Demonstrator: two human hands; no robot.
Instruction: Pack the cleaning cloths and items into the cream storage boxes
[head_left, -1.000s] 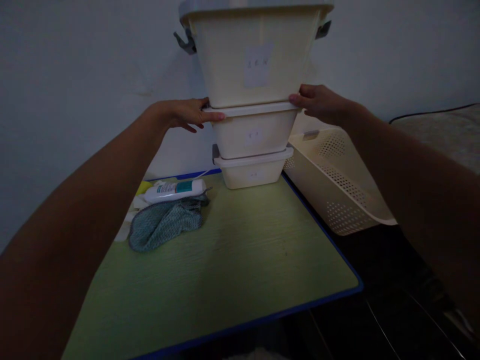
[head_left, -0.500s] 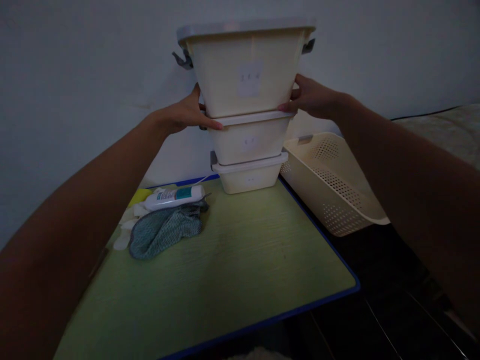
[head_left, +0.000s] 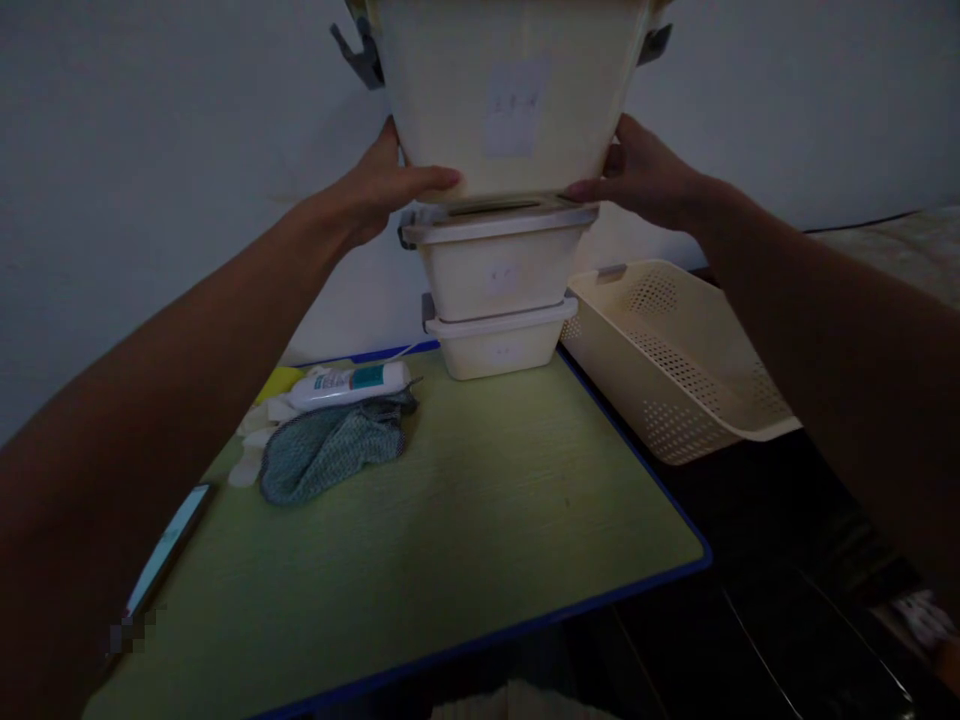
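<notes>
A large cream storage box (head_left: 450, 110) with grey side latches and a paper label is held up between my hands. My left hand (head_left: 382, 185) grips its lower left corner, thumb across the front. On the lower right corner, my right hand (head_left: 649, 175) is closed with the thumb near the bottom edge. Just below it stands a medium lidded box (head_left: 465, 275), a narrow dark gap showing above its lid. That one rests on a small lidded box (head_left: 472, 355) at the table's back edge. The large box's top is cut off by the frame.
On the green table (head_left: 480, 560) with a blue rim lie a grey-green cloth (head_left: 330, 450), a white bottle (head_left: 349, 385), something yellow (head_left: 279, 382) and a phone-like device (head_left: 169, 545). A cream perforated basket (head_left: 637, 370) stands right of the table. A wall (head_left: 187, 150) is behind.
Both hands have raised the large box off the medium box's lid and brought it nearer to me. The two lower boxes stay stacked. More of the phone-like device shows at the left.
</notes>
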